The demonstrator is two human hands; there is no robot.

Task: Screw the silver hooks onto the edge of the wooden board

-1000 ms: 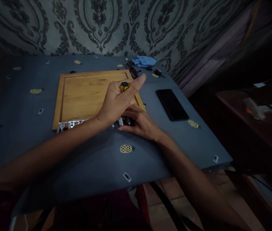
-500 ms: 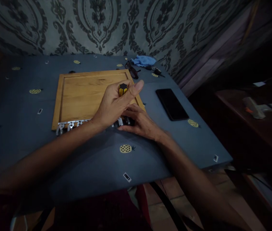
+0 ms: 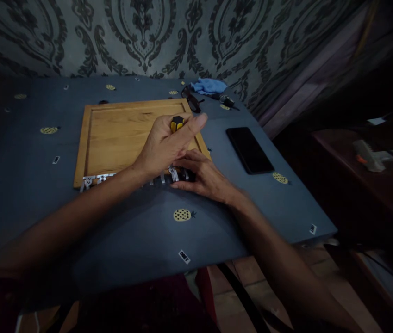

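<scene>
My left hand [image 3: 163, 145] is wrapped round a screwdriver with a yellow and black handle [image 3: 177, 124], held upright, tip down and hidden. It stands over a metal strip of linked silver parts [image 3: 97, 178] that lies along the near edge of a wooden tray [image 3: 120, 134]. My right hand [image 3: 203, 175] rests on the table with its fingers pressed on the dark right end of that metal strip [image 3: 182, 175]. What lies under the fingers is mostly hidden.
The table wears a dark blue cloth [image 3: 130, 231] with pineapple prints. A black phone [image 3: 250, 150] lies right of the tray. Dark glasses [image 3: 191, 99], a blue cloth [image 3: 208, 86] and a small dark object [image 3: 226, 100] sit near the patterned wall. A dark side table [image 3: 373, 157] stands at right.
My left hand with the screwdriver has shifted slightly left and its grip has turned a little. The right hand stays on the metal strip.
</scene>
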